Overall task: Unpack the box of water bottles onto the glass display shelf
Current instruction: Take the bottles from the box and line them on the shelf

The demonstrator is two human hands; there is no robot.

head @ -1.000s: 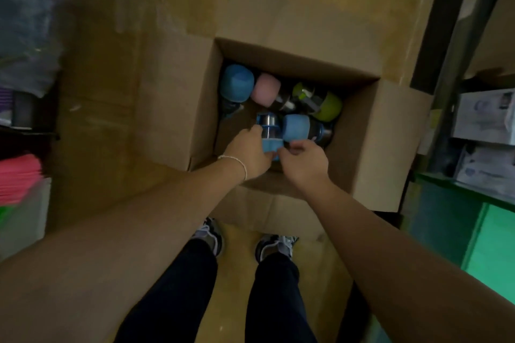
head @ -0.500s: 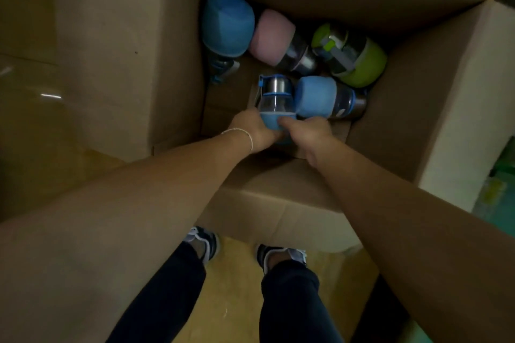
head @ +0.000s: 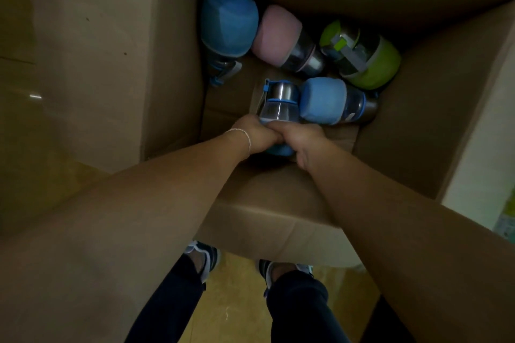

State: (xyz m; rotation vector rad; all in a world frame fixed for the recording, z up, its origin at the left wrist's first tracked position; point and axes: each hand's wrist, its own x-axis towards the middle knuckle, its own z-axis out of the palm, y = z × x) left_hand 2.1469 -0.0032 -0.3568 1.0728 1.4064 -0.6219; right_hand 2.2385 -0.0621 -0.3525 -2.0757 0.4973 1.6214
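Observation:
An open cardboard box (head: pixel 172 69) stands on the floor below me with several water bottles lying inside. Both my hands reach into it and grip one blue bottle (head: pixel 278 108) with a steel cap, my left hand (head: pixel 252 133) on its left side, my right hand (head: pixel 299 139) on its right, fingers curled round the blue sleeve. Beside it lies another blue-sleeved bottle (head: pixel 328 100). Farther back lie a larger blue bottle (head: pixel 227 22), a pink one (head: pixel 278 36) and a green one (head: pixel 370 61). The glass shelf is out of view.
The box's near flap (head: pixel 267 220) folds toward me over my shoes (head: pixel 204 256). Tall box walls surround the bottles on the left and right. A tan floor (head: pixel 234 301) shows between my legs.
The camera has dropped closer over the box. My hands have slid further round the blue bottle and closed together on its sleeve; the bottle has barely shifted.

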